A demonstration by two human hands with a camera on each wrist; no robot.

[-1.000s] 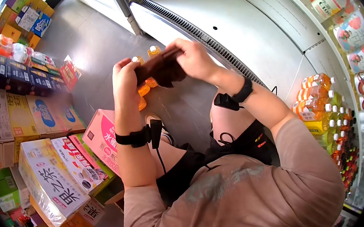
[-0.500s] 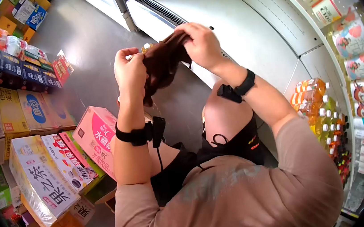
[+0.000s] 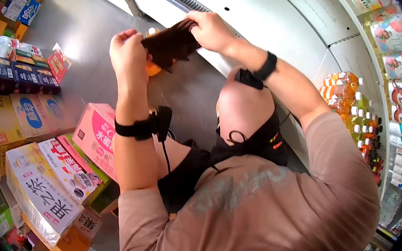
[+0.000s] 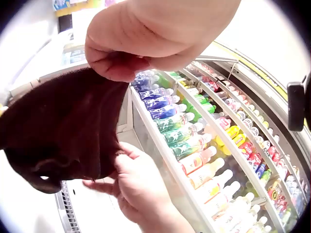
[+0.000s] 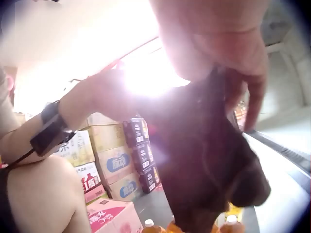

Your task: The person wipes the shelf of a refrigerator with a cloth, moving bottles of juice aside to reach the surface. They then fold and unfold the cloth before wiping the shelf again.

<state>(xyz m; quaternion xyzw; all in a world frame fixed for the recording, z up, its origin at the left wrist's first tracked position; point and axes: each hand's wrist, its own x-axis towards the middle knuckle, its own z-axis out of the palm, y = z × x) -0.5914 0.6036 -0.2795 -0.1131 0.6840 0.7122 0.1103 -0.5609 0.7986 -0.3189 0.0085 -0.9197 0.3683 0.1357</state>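
Observation:
A dark brown cloth (image 3: 170, 43) is stretched between both hands in the head view. The left hand (image 3: 126, 52) pinches its left end, and the right hand (image 3: 212, 30) grips its right end with curled fingers. In the left wrist view the cloth (image 4: 63, 121) hangs from the left hand (image 4: 150, 39), while the right hand (image 4: 141, 184) holds its other edge; a small hole shows near the bottom. In the right wrist view the cloth (image 5: 199, 145) droops below the right hand (image 5: 218, 43). Orange bottles (image 3: 153, 68) stand on the floor behind it, partly hidden.
Stacked drink cartons (image 3: 45, 193) and a pink box (image 3: 97, 137) stand at the left. A white cooler base (image 3: 269, 28) with a vent grille runs along the upper right. Shelved bottles (image 3: 396, 73) line the right edge, with orange bottles (image 3: 338, 91) beside them. Grey floor (image 3: 86, 34) lies between.
Both hands have moved up and somewhat left with the cloth. The cloth swung out into a bunched hanging shape half a second ago and is now drawn flatter between the hands.

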